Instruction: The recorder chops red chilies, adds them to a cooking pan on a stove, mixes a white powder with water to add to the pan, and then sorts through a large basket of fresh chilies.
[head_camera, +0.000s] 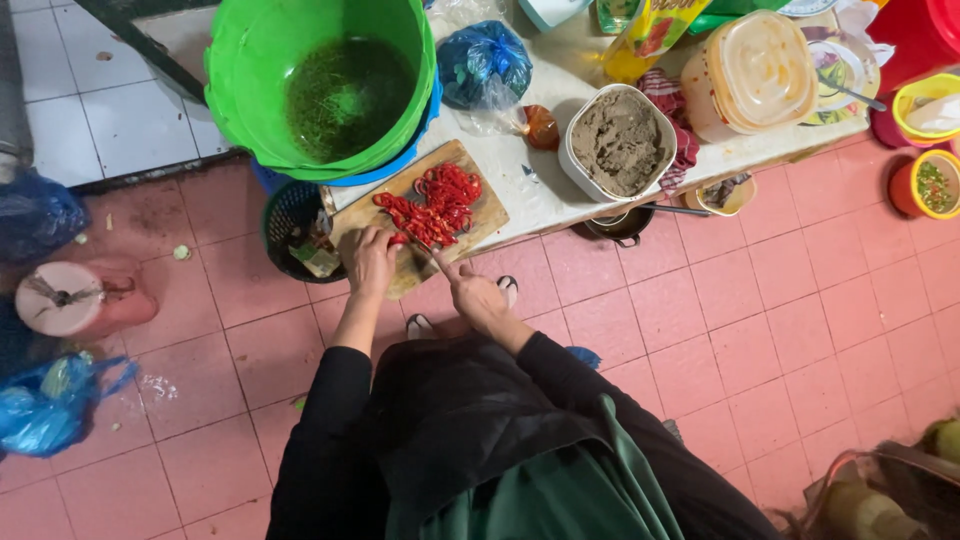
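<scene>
Two hands at work on red chillies (432, 204), slicing step in hand: left hand (372, 258) curled down on the near end of the chillies on a wooden board (480, 218), right hand (474, 292) closed on what looks like a knife (434, 258), its blade small and hard to make out. Next cut calls for the left fingers kept back from the edge, by my judgement. Chillies: bright red, mostly sliced, heaped mid-board at the counter's edge below a green tub (250, 90)
</scene>
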